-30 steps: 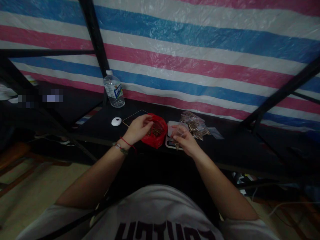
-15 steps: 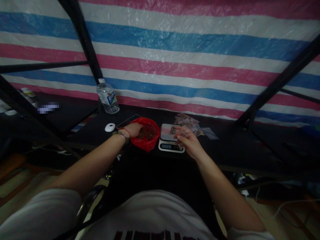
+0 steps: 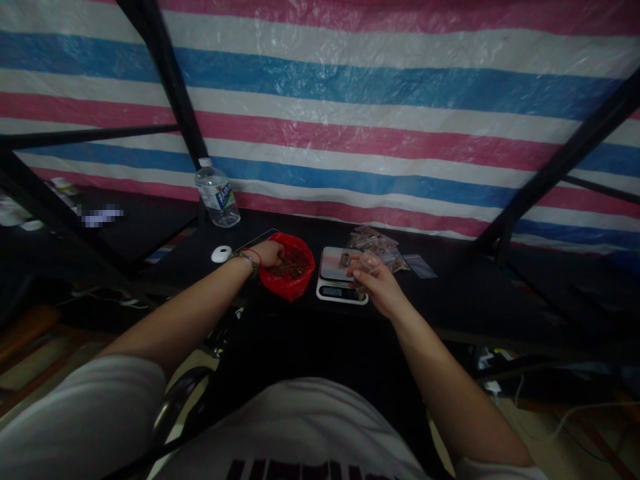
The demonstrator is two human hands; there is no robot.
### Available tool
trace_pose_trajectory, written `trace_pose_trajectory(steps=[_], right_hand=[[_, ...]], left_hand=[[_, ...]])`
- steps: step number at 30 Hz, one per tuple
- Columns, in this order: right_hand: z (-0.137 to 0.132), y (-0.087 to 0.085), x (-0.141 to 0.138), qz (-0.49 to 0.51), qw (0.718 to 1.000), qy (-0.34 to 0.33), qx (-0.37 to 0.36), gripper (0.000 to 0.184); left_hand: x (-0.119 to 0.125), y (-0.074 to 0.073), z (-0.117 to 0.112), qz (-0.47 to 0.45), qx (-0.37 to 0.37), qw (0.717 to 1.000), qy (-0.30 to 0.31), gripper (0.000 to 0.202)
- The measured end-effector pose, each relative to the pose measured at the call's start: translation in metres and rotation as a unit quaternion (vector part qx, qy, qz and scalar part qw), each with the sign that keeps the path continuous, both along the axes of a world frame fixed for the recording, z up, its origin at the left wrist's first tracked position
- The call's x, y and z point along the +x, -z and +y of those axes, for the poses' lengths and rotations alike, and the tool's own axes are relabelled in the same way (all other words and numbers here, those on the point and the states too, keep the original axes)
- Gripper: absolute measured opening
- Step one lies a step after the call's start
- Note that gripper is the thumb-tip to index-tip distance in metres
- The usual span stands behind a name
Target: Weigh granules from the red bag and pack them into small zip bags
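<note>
A red plastic bag (image 3: pixel 289 280) of small brown pieces lies open on the black table (image 3: pixel 450 293). My left hand (image 3: pixel 269 253) reaches into it, fingers among the pieces. To its right stands a small white digital scale (image 3: pixel 336 287) with a brown bit on its platform. Just over the scale's right side, my right hand (image 3: pixel 377 288) holds up a small clear plastic bag (image 3: pixel 369 262). Behind the scale lies a pile of filled clear bags (image 3: pixel 381 245).
A water bottle (image 3: pixel 217 197) stands at the table's back left, with a white round object (image 3: pixel 221 253) and a dark flat tablet (image 3: pixel 255 240) near it. An empty clear bag (image 3: pixel 420 266) lies right of the pile. Black frame bars cross a striped tarp (image 3: pixel 380 100) behind.
My left hand has dropped from the red bag's rim down into the brown pieces. The right hand stays over the scale with the clear bag. The camera has shifted slightly.
</note>
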State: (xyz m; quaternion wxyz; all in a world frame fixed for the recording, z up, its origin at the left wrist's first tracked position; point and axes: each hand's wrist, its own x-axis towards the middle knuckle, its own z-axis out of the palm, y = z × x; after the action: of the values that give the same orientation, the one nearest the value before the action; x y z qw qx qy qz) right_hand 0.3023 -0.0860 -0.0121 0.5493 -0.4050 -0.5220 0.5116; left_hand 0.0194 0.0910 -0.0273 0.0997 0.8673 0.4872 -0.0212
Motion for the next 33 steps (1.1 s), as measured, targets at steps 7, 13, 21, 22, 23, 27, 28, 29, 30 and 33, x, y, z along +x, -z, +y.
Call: trace_pose_trajectory(steps=[7,13,21,22,23,27,28,29,30,33], right_hand=[[0.002,0.003,0.001,0.012,1.0,0.002,-0.002,0.04],[0.002,0.005,0.001,0.014,1.0,-0.007,0.001,0.038],[0.001,0.007,0.003,-0.001,1.0,-0.009,0.01,0.038],[0.001,0.007,0.003,0.0,1.0,-0.011,0.011,0.037],[0.001,0.007,0.003,0.001,1.0,-0.012,0.011,0.037],[0.001,0.006,0.003,-0.001,1.0,-0.013,0.007,0.036],[0.001,0.005,0.004,-0.002,1.0,-0.014,0.005,0.036],[0.001,0.005,0.004,-0.001,1.0,-0.014,0.003,0.036],[0.001,0.005,0.004,0.0,1.0,-0.014,0.002,0.036],[0.0,0.005,0.004,0.003,1.0,-0.011,-0.004,0.037]], left_hand=[[-0.002,-0.007,-0.002,-0.026,0.005,1.0,-0.014,0.024],[0.003,-0.006,-0.005,-0.052,-0.007,0.998,0.021,0.031],[0.014,-0.005,-0.007,0.037,0.006,0.999,0.0,0.035],[0.014,-0.006,-0.007,0.049,0.008,0.999,-0.006,0.035],[0.015,-0.006,-0.005,0.058,0.01,0.998,-0.011,0.035],[0.016,-0.007,0.0,0.076,0.006,0.997,-0.015,0.036],[0.016,-0.006,0.001,0.076,0.003,0.997,-0.013,0.036],[0.016,-0.006,0.002,0.075,-0.001,0.997,-0.013,0.037],[0.016,-0.005,0.003,0.073,-0.004,0.997,-0.014,0.037],[0.016,-0.003,0.004,0.07,-0.01,0.997,-0.027,0.036]])
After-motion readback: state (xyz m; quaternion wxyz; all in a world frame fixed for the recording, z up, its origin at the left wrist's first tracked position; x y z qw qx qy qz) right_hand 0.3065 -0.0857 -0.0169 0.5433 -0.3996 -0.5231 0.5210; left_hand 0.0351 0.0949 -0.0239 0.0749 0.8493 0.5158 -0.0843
